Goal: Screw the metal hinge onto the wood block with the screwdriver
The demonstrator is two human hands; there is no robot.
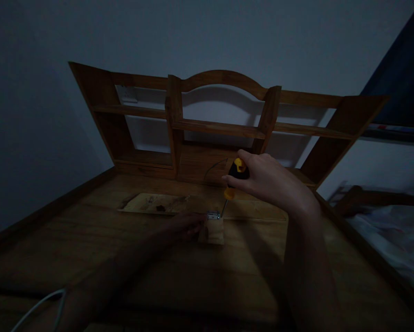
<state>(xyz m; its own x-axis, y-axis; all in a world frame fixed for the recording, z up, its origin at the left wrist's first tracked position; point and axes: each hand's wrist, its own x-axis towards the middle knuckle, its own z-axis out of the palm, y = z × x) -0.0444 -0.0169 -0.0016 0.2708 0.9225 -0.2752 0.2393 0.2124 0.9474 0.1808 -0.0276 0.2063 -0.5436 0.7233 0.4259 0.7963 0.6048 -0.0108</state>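
My right hand (262,175) is wrapped round the black and yellow handle of a screwdriver (239,169). Its shaft slants down, with the tip at the right end of a small shiny metal fitting (213,215). That fitting lies at the far edge of a pale, small wooden block (215,233) on the wooden desk (141,258). From the left, my left hand (182,226) reaches in, its fingers curled and its fingertips gripping the fitting's left end, beside the block. Shadow covers much of the left hand. A screw under the tip cannot be made out.
A wooden shelf unit (219,129) stands along the desk's back, against the wall. Behind my hands lies a long pale board (143,203) with a small dark piece (160,208) on it. A white cable (37,302) is at lower left, crumpled bedding (390,240) at right.
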